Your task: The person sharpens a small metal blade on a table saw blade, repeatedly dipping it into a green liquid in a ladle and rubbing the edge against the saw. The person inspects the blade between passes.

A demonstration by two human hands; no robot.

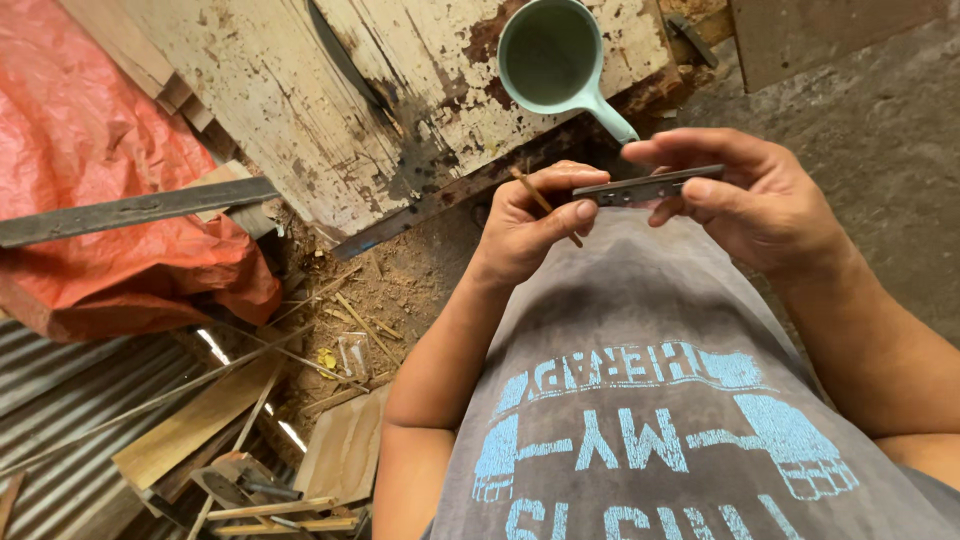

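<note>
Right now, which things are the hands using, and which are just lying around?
In use: thin wooden stick in the left hand; flat grey metal strip in the right hand.

Lying about: green scoop, orange tarp, wood offcuts.

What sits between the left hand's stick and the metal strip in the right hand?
Nothing visible. The left hand pinches a thin wooden stick; its thumb nearly meets the end of the flat metal strip held by the right hand.
</note>
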